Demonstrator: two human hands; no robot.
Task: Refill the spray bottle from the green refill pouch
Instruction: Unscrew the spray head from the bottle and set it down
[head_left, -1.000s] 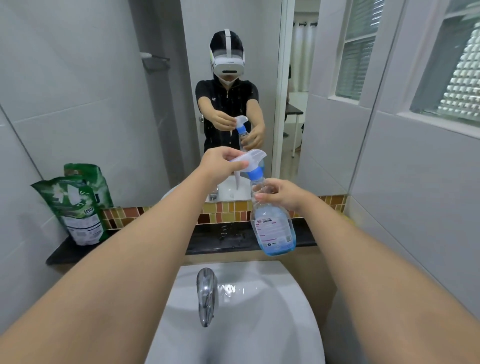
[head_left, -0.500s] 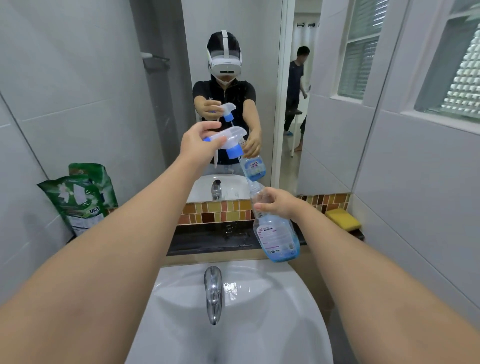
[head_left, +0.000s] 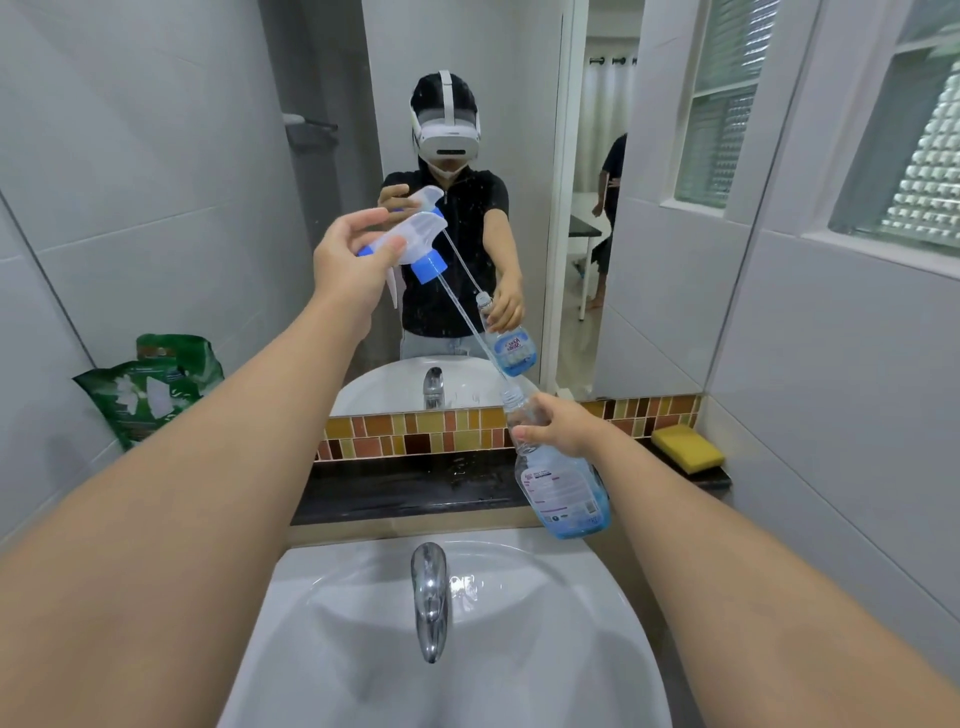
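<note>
My right hand (head_left: 563, 427) grips the neck of the clear spray bottle (head_left: 563, 488), which holds a little blue liquid and leans over the sink. My left hand (head_left: 350, 254) holds the white and blue trigger head (head_left: 415, 244) up and to the left. The head's thin dip tube (head_left: 467, 322) slants down, its end still at the open bottle mouth. The green refill pouch (head_left: 143, 395) stands on the dark ledge at the left, against the wall, untouched.
A white sink (head_left: 467, 649) with a chrome tap (head_left: 429, 597) lies below my arms. A yellow sponge (head_left: 687, 448) rests on the dark ledge (head_left: 405, 491) at the right. The mirror (head_left: 467, 156) ahead reflects me and another person in the doorway. Tiled walls close in on both sides.
The trigger head, unscrewed from the bottle, has been lifted up and left by my left hand, drawing the dip tube almost out. The bottle has stayed in my right hand.
</note>
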